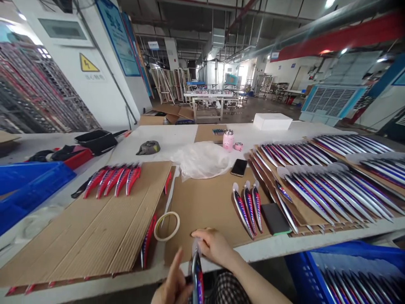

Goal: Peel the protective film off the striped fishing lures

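Note:
A fishing lure [197, 274] with a blue, purple and red body and a clear round lip stands nearly upright at the table's front edge. My right hand [217, 247] pinches it by the lip end, with fingers bent over the top. Lower down, my left hand [174, 280] grips the lure's body from the left, its index finger stretched upward. The lure's lower end is cut off by the picture's edge. Right of my hands, three similar lures [248, 207] lie on a cardboard sheet [202, 202]. A roll of masking tape [167, 226] lies to the left.
Stacked cardboard [104, 236] with red lures [112, 179] covers the left side. Rows of silver lures [322, 190] lie at right, beside a dark box [276, 218]. Farther back are a phone [239, 167], plastic bag [202, 158] and pink jar [228, 140]. Blue crates [308, 270] flank the table.

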`<state>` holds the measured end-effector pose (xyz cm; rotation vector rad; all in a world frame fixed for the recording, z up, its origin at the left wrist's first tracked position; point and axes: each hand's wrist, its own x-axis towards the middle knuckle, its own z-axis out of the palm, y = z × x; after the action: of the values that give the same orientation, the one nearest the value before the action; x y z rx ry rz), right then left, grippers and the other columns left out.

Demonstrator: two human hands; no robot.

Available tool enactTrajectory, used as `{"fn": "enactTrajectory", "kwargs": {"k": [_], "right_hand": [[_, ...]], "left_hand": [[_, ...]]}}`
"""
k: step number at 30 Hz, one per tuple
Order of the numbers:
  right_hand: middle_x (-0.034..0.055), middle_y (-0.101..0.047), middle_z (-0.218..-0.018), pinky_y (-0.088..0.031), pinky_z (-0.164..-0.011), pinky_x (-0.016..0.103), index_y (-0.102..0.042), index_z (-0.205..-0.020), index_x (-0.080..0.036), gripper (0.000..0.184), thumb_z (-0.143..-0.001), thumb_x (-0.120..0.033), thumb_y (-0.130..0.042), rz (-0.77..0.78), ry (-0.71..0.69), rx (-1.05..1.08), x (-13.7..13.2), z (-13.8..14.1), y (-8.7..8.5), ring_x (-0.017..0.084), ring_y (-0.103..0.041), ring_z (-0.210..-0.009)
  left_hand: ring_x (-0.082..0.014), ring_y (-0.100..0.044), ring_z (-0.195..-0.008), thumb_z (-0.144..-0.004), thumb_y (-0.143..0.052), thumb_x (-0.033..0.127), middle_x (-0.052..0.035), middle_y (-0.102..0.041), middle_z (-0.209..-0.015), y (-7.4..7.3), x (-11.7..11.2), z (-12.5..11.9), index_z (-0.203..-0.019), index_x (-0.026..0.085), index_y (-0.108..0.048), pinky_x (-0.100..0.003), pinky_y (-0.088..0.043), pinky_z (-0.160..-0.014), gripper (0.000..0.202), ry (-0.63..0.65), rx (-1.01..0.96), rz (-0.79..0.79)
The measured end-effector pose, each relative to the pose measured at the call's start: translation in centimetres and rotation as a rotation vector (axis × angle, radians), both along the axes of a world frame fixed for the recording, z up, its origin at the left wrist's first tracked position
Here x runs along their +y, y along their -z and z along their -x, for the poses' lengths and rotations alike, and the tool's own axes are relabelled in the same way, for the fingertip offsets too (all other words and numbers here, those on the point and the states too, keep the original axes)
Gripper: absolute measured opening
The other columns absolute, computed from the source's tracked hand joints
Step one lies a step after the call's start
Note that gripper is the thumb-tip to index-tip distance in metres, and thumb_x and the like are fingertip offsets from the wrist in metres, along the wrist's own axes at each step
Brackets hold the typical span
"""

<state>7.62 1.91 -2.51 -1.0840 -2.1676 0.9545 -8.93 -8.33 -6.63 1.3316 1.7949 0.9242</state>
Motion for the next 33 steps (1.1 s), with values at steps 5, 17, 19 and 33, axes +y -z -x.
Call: {"fn": "enactTrajectory", "kwargs": {"k": [5, 17, 19, 33], "right_hand": [[0.0014, -0.072, -0.104, -0.046, -0.087, 0.026, -0.065, -0.109, -0.025, 0.044, -0.074, -0.004, -0.051, -0.013, -0.076, 0.01, -0.2, -1.0, -0.9, 0.019, -0.065, -0.095], [-0.0024, -0.069, -0.1, -0.047, -0.071, 0.019, -0.071, -0.072, -0.022, 0.025, -0.071, -0.002, -0.055, 0.038, -0.059, 0.01, 0.4, -0.9, -0.6, 0.014, -0.067, -0.079], [-0.0033, -0.069, -0.095, -0.046, -0.068, 0.017, -0.07, -0.068, -0.021, 0.023, -0.07, -0.002, -0.056, 0.047, -0.06, 0.002, 0.5, -0.8, -0.4, 0.012, -0.066, -0.074], [-0.0011, -0.068, -0.095, -0.045, -0.073, 0.019, -0.069, -0.069, -0.019, 0.019, -0.074, -0.004, -0.057, 0.109, -0.113, -0.006, 1.4, -0.8, 0.3, 0.013, -0.065, -0.081]], "left_hand": [[-0.0146, -0.062, -0.075, -0.08, -0.05, 0.018, 0.0003, -0.064, -0.085, -1.7, 6.1, 1.3, -0.144, 0.026, -0.031, -0.026, -0.05, -0.079, 0.067, 0.405, -0.013, -0.204], [-0.0123, -0.055, -0.054, -0.073, -0.052, 0.01, 0.0052, -0.06, -0.065, -1.2, 7.4, 0.5, -0.141, 0.019, -0.038, -0.02, -0.046, -0.056, 0.07, 0.399, -0.039, -0.166], [-0.013, -0.057, -0.056, -0.077, -0.052, 0.013, 0.0044, -0.06, -0.067, -0.7, 7.0, 0.2, -0.143, 0.019, -0.033, -0.021, -0.047, -0.058, 0.069, 0.334, -0.06, -0.167], [-0.0174, -0.059, -0.07, -0.082, -0.053, 0.029, 0.0003, -0.061, -0.071, -4.0, 6.1, 0.5, -0.086, 0.019, -0.069, -0.024, -0.047, -0.065, 0.019, 0.31, -0.086, -0.086]]}}
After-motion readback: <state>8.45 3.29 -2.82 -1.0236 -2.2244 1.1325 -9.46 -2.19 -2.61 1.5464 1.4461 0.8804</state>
